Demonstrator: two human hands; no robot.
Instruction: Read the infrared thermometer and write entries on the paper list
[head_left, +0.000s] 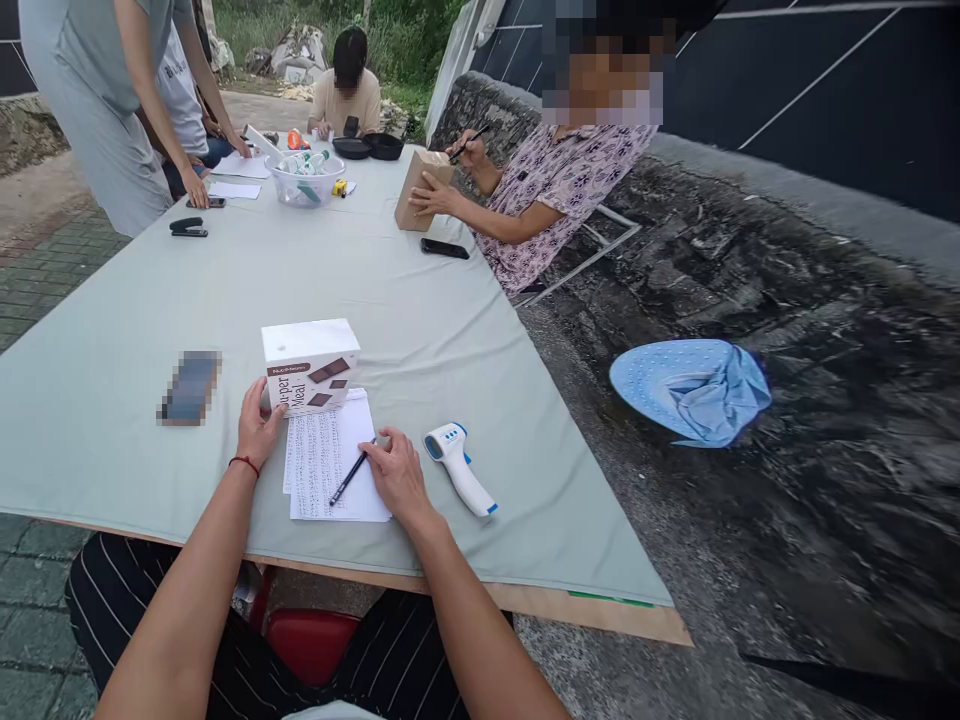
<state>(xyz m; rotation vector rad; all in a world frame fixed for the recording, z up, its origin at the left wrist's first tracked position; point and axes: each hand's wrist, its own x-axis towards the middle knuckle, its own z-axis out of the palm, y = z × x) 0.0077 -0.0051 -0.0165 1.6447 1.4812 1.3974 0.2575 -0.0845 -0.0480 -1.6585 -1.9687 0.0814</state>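
A white printed carton (pixel 311 345) stands on the table in front of me, at the top edge of the papers. My left hand (pixel 259 422) grips its lower left side, thumb on the front face and fingers partly hidden behind. Below the carton lie sheets of paper (pixel 315 475) covered in small printed or written rows. My right hand (pixel 397 470) pinches the upper end of a black pen (pixel 351 482), which slants across the top sheet. To the right of that hand, a white and blue infrared thermometer (pixel 461 470) lies on its side.
A phone (pixel 190 388) lies left of the carton. Farther off are a stapler (pixel 187 228), a white basket (pixel 304 185) of items and black pans (pixel 367 147). On the right, a person writes on a brown box (pixel 420 190); others are at the far end. A blue hat (pixel 690 390) is on the ground.
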